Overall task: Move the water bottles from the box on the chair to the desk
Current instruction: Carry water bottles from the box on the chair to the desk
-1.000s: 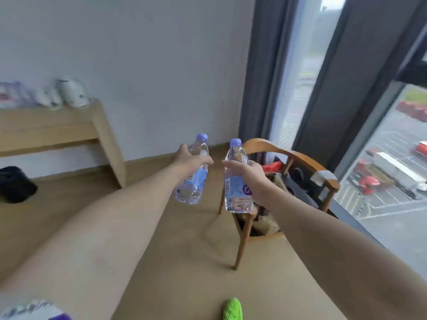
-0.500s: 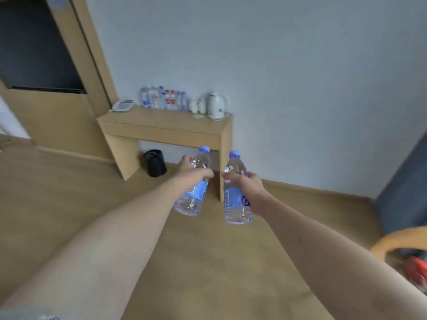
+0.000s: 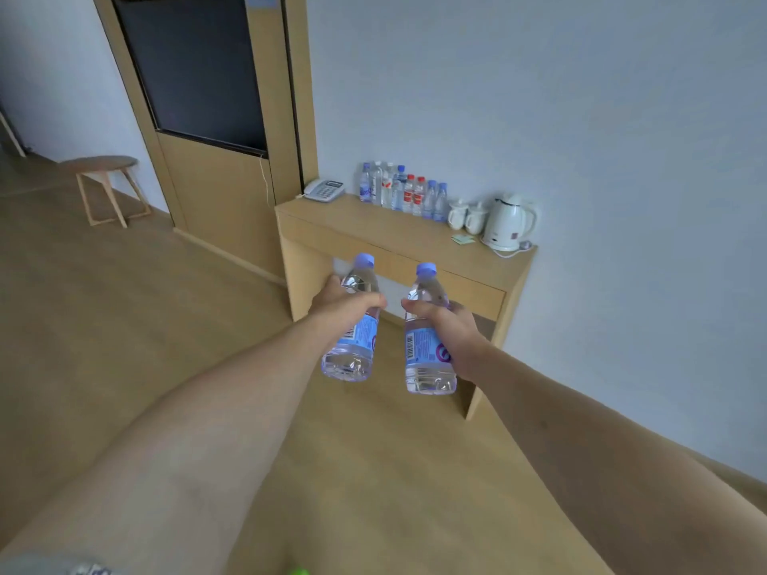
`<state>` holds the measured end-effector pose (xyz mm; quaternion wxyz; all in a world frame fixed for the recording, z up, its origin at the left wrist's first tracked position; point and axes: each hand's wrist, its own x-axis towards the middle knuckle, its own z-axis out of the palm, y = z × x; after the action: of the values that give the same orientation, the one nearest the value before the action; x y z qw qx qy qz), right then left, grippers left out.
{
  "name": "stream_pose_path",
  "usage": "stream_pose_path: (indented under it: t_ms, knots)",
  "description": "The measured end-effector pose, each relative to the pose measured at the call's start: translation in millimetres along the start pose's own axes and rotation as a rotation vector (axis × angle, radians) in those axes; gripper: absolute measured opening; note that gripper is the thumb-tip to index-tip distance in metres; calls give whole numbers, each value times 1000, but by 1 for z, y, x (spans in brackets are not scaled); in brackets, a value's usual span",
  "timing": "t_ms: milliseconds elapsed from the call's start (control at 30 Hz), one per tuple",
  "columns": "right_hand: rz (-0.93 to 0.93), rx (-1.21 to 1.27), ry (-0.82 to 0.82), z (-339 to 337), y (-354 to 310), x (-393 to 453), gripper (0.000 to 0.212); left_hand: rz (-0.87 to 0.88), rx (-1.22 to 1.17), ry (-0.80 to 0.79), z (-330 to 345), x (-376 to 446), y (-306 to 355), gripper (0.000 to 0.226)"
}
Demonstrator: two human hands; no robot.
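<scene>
Each grip wraps one bottle: left hand (image 3: 346, 304), right hand (image 3: 450, 332) (desk (image 3: 398, 238) ahead).

Pale wood, grey-blue wall, clear bottles capped in lilac.

You hold two clear bottles: the left bottle (image 3: 350, 325) and right bottle (image 3: 427, 346) each have a lilac-blue cap and a light blue label; the right one's shows a white barcode patch and a purple ring mark. At centre, your desk (image 3: 357, 230) is light tan wood, as is the floor (image 3: 124, 325). On it, the bottle row (image 3: 402, 193) mixes blue and red caps, with red-and-white labels mid-row. At upper right of centre you see a white kettle (image 3: 508, 222), white cups (image 3: 467, 215) and a pale green packet (image 3: 462, 239). The phone (image 3: 324, 189) is grey-white. At upper left, a black panel (image 3: 195, 68) sits in tan framing.
</scene>
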<state>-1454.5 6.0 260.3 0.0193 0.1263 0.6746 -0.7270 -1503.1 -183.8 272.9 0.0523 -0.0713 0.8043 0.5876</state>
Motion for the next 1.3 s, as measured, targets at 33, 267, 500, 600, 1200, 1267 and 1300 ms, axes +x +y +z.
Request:
stream_pose_path:
  t_ms: [33,267,500,600,1200,1267,1300]
  knots:
    - [-3,-2,-2,13,-3,18,60,2,5,-5,-9,20,-1,67]
    - [-6,-7,19,105,-35,138,56,19,41,-41,-74,163,19,79]
    - [56,7,45,166,-53,253,63,-34,19,-58,-119,292,24,74]
    - [71,9,43,181,-54,306,62,-65,22,-29,-124,345,16,75]
    - [88,32,-47,216,-119,656,63,-55,-5,51,-110,657,89,64]
    - [106,34,-50,221,-117,682,61,-70,9,48,-108,684,84,62]
    - [115,31,-50,224,-116,695,62,-81,7,44,-106,698,82,61]
